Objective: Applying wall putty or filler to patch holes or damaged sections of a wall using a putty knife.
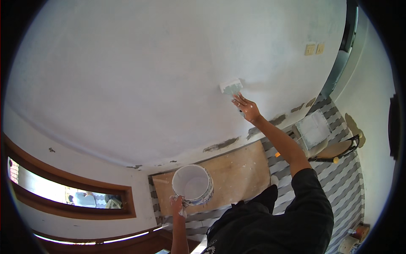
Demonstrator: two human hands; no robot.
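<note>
My right hand [247,108] is raised against the white wall [139,80], closed around the handle of a wide flat paintbrush [231,87]. White coats the brush's broad end, which lies at the wall, and a grey-green patch shows below it. Spots of white mark the fingers. Lower down on the left, my left hand [177,205] grips the near side of a white bucket [209,190] with a smeared outside. The bucket's mouth faces up, showing pale walls and a whitish bottom. Something white hangs beside the left fingers; I cannot tell what it is.
A brown board [241,167] lies on the grey-and-white patterned floor [338,186] along the wall. Grey bare patches [220,144] run near the wall's foot. To the right stand a white-smeared square item [313,128] and a chair [338,149]. Switch plates [310,49] and a wood-framed window [127,202] flank the wall.
</note>
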